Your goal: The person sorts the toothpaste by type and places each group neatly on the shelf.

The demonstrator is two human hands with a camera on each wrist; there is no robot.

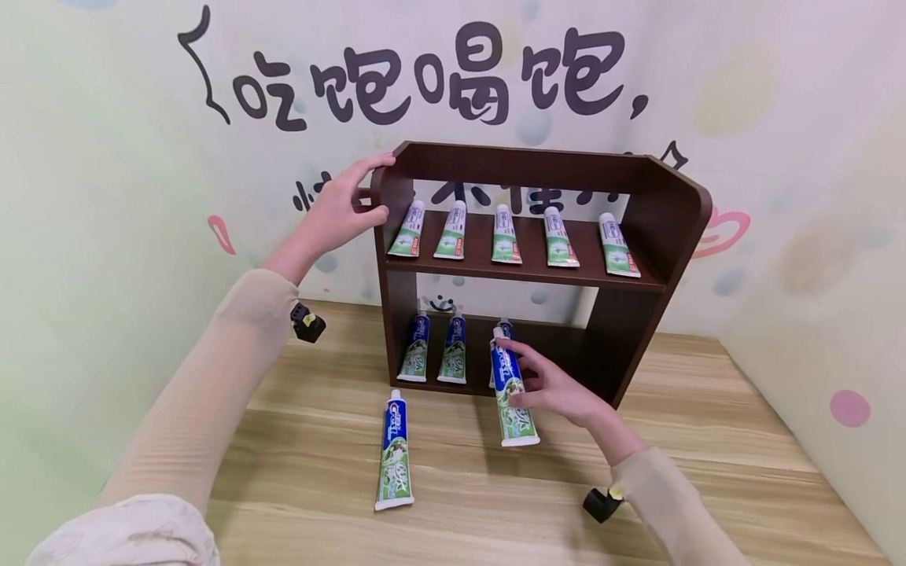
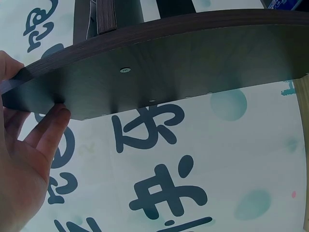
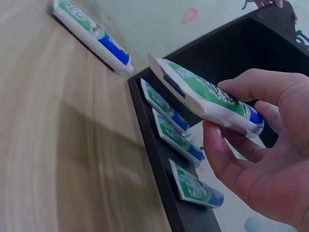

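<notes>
My left hand [image 1: 347,204] grips the upper left side panel of a dark brown two-tier shelf [image 1: 524,159]; in the left wrist view its fingers [image 2: 57,123] lie against the panel's outer face. In front of the lower tier, my right hand [image 1: 559,389] holds a blue and green toothpaste tube [image 1: 511,385] between thumb and fingers, cap end up and tilted toward the shelf. That tube hangs above the table and partly hides a similar one behind it. Two more blue and green tubes [image 1: 414,350] lean on the lower tier at left. Another toothpaste tube [image 1: 395,456] lies on the table.
White and green toothpaste tubes [image 1: 506,236] stand spaced out along the upper tier. The wood-grain table [image 1: 304,440] carries the shelf. Close behind it is a wall [image 1: 453,79] with large black lettering, and side walls rise at left and right.
</notes>
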